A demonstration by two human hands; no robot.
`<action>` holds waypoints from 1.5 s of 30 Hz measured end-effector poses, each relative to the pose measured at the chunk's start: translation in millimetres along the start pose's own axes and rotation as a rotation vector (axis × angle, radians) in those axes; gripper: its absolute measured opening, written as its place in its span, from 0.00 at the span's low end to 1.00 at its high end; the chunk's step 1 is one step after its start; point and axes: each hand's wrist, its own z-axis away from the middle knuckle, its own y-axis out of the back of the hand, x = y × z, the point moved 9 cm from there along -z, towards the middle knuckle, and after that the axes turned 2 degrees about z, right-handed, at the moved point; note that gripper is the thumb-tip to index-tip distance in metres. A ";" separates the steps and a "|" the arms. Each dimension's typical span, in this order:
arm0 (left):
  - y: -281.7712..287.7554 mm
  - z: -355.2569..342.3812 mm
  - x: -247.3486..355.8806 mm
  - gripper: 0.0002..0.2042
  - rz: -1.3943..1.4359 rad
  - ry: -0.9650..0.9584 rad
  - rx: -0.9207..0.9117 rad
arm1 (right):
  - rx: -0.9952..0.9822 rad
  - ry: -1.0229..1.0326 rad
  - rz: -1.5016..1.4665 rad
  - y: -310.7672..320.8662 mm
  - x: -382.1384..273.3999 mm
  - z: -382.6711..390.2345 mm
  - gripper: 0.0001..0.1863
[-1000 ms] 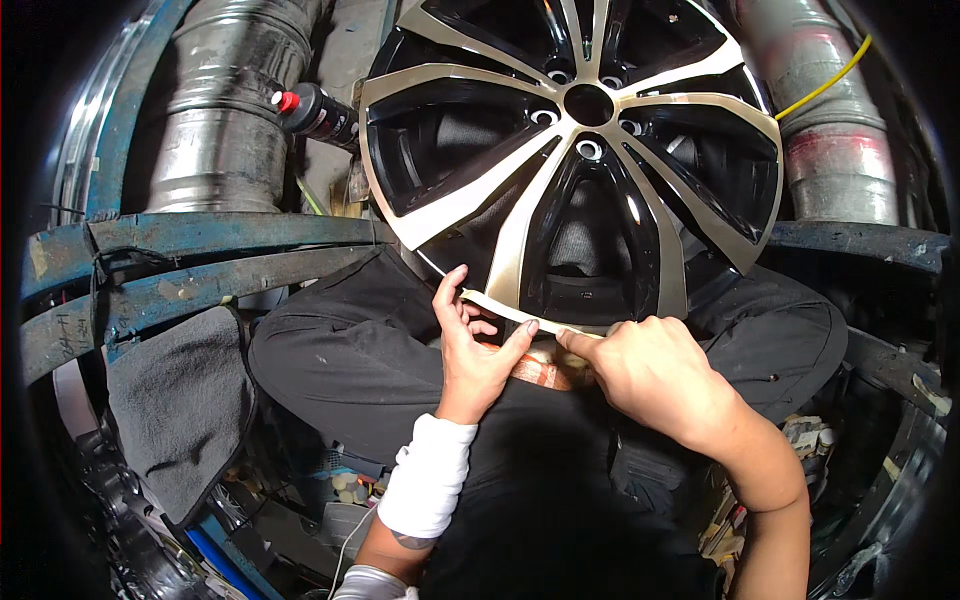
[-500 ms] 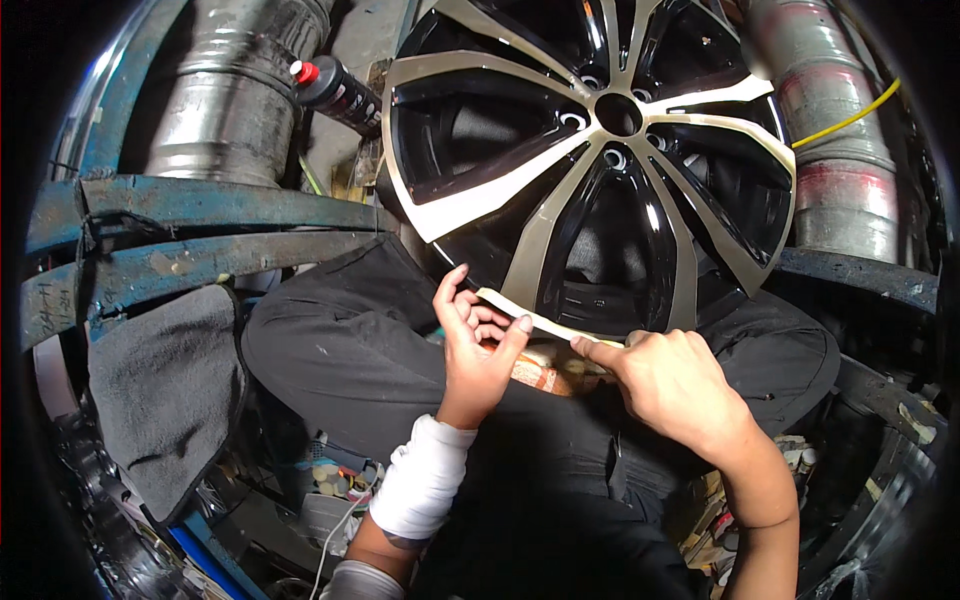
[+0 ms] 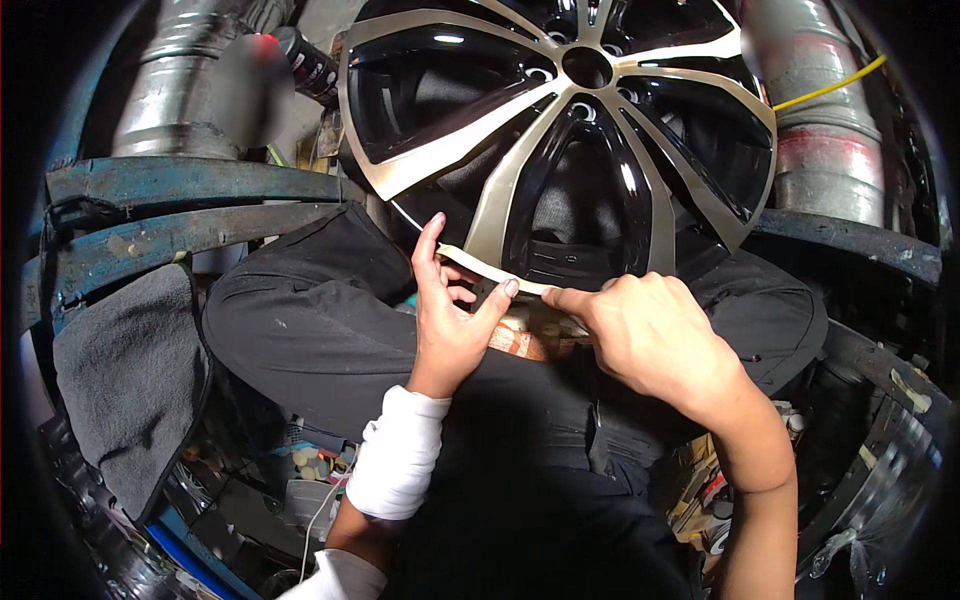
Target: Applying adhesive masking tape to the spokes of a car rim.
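Observation:
An alloy wheel (image 3: pixel 492 210) with black and satin-metallic spokes fills the upper middle, above my crossed legs in dark trousers (image 3: pixel 290 340). A pale yellow strip (image 3: pixel 478 266) lies along its lower edge. My left hand (image 3: pixel 450 330), its forearm wrapped in white, grips the strip and edge, thumb on the front, fingers curled around. My right hand (image 3: pixel 660 345) is closed at the strip's right part, index fingertip pressed on it; its other fingers are mostly hidden. An orange patterned object (image 3: pixel 515 340) shows below the edge between my hands.
Metal cylinders (image 3: pixel 165 100) (image 3: pixel 830 180) stand on both sides, with blue metal beams (image 3: pixel 200 180) in front. A bottle with red cap (image 3: pixel 305 65) sits left of the wheel. A grey cloth (image 3: pixel 125 380) hangs at left, a yellow hose (image 3: pixel 830 85) crosses upper right. Clutter fills the lower corners.
The whole scene, wheel and hands together, sits higher and further left in the picture than half a second ago. Both hands keep their places on the strip, with little visible change in grip.

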 end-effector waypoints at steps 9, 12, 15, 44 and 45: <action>-1.5 1.5 0.5 0.50 -0.033 0.004 0.003 | 0.013 0.009 0.039 -4.3 -6.1 1.1 0.13; -0.3 1.5 -0.1 0.51 -0.049 0.008 0.005 | -0.001 -0.005 0.016 -2.9 -6.5 0.3 0.13; -0.3 1.6 -0.4 0.50 -0.049 0.011 0.008 | -0.015 -0.025 0.015 -4.0 -5.3 -0.1 0.13; -16.0 1.7 2.7 0.59 -0.035 0.022 -0.020 | 0.068 -0.008 -0.414 7.2 23.6 21.4 0.13; -15.8 1.8 2.7 0.59 -0.036 0.024 -0.022 | 0.016 -0.067 -0.283 1.0 24.4 24.3 0.14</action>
